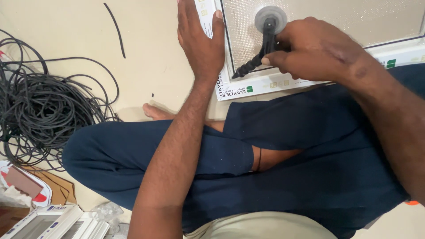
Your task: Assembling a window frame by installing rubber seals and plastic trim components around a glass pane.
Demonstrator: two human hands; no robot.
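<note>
1. Roller (268, 26), top centre: gripped by its ridged black handle in the closed right hand (310, 51); rigid and light, best held at the handle.
2. Left hand (200, 37): open, pressed flat on the white frame (274, 82).
3. Mesh (336, 20): thin, judged easily torn.
4. Cord coil (40, 102): left, on the floor.

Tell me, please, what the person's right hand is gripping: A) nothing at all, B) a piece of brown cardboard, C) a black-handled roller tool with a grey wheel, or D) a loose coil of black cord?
C: the right hand is closed around the roller tool, whose grey wheel sits on the mesh by the white frame.
</note>
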